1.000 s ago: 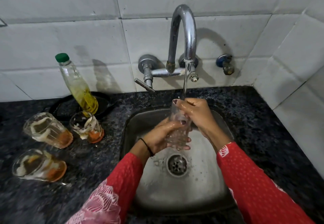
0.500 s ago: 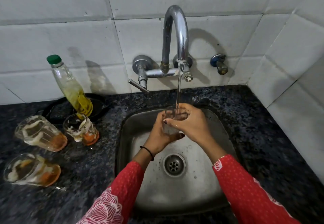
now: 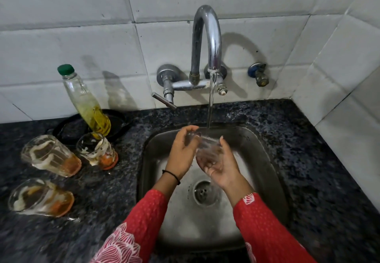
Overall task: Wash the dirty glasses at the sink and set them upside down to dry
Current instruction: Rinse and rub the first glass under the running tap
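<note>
Dark speckled stone tabletop (image 3: pixel 308 160) across the width, meeting white wall tiles (image 3: pixel 82 36) behind and to the right

Square steel sink (image 3: pixel 265 155) sunk in the middle, round drain (image 3: pixel 203 192) near its centre

Curved chrome tap (image 3: pixel 206 42) on the wall above, running a thin stream of water (image 3: pixel 210 106) down into the basin

Two red patterned sleeves (image 3: pixel 265 227) reaching in from the bottom edge

Left hand (image 3: pixel 183 151) over the sink, black band at the wrist, fingers curled around the upper end of a clear glass (image 3: pixel 208 149); grip closed on it

Right hand (image 3: pixel 221 166) palm up beneath the same glass, fingers cupped under and beside it; grip wrapped loosely about the glass rather than flat open

Glass held tilted between both hands under the stream, blurred, hard to say which end is the rim

On the tabletop left of the sink, three dirty glasses with white and orange residue: far-left glass (image 3: pixel 50 154), nearest glass (image 3: pixel 41 198), and a smaller-looking glass (image 3: pixel 97 150) closest to the sink, all mouth up with the residue at the base

Behind them, a bottle (image 3: pixel 86 102) with a green cap and yellow liquid, standing on a black dish (image 3: pixel 121 120) against the wall

Small blue-handled valve (image 3: pixel 258 74) on the tiles right of the tap
</note>
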A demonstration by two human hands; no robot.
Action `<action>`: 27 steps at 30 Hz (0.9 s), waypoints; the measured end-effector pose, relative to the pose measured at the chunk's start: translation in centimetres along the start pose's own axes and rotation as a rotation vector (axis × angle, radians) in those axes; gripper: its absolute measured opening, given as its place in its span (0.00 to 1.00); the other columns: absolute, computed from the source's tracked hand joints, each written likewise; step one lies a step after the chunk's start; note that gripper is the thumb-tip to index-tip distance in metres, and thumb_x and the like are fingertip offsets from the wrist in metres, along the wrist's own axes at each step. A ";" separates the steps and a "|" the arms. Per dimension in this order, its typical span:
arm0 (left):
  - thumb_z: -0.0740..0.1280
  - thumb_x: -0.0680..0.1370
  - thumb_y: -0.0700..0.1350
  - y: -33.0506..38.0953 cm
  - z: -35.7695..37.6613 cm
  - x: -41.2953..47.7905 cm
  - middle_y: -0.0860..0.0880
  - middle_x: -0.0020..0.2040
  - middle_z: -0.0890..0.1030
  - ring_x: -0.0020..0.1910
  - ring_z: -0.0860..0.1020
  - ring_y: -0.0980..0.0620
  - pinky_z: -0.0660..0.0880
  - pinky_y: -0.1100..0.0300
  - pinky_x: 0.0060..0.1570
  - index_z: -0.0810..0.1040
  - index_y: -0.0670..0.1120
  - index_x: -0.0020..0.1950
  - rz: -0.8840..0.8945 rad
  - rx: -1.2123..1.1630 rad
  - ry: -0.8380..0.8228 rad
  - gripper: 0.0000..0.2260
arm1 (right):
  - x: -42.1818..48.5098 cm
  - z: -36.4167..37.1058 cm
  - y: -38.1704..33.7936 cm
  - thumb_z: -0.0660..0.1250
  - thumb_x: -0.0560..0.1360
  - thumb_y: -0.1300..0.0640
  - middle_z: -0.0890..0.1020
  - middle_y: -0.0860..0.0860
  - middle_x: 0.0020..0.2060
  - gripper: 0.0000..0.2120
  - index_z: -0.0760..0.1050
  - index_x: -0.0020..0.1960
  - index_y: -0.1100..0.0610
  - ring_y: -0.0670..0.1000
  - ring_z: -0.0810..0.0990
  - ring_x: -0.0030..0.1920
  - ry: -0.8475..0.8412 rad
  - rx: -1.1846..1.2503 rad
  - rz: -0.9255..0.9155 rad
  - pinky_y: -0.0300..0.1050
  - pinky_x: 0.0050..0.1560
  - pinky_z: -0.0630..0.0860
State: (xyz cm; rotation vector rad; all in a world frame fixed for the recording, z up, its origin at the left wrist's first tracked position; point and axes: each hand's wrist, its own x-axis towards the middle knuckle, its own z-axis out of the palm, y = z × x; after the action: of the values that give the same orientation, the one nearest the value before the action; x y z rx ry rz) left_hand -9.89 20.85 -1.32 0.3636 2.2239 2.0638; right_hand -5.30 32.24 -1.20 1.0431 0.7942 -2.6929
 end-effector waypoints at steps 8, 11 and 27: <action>0.52 0.81 0.48 -0.8 1.0 -0.5 0.43 0.44 0.84 0.39 0.83 0.46 0.80 0.58 0.33 0.77 0.41 0.50 -0.735 -0.887 0.246 0.17 | -0.9 3.0 -3.2 0.70 0.73 0.54 0.82 0.52 0.54 0.16 0.77 0.61 0.48 0.51 0.81 0.53 -0.217 -0.807 -0.478 0.42 0.47 0.78; 0.53 0.81 0.51 -1.1 1.2 -0.6 0.42 0.48 0.81 0.34 0.83 0.47 0.81 0.58 0.30 0.76 0.41 0.53 -0.919 -1.021 0.072 0.17 | -1.3 3.2 -4.2 0.72 0.71 0.61 0.80 0.52 0.54 0.22 0.75 0.64 0.51 0.48 0.80 0.55 -0.397 -0.979 -0.501 0.40 0.55 0.78; 0.59 0.81 0.46 -3.3 1.6 -1.0 0.49 0.51 0.79 0.56 0.74 0.49 0.69 0.50 0.61 0.76 0.48 0.58 -0.705 -0.724 0.056 0.09 | -0.3 2.1 -1.3 0.78 0.64 0.58 0.76 0.46 0.58 0.32 0.71 0.65 0.53 0.40 0.73 0.56 0.099 -1.188 -1.108 0.26 0.55 0.69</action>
State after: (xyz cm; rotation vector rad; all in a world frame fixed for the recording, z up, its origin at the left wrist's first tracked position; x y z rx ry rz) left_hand -8.91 21.96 -4.84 -0.4654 1.1846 2.2202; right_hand -6.68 32.20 0.84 0.3989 3.0624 -1.8250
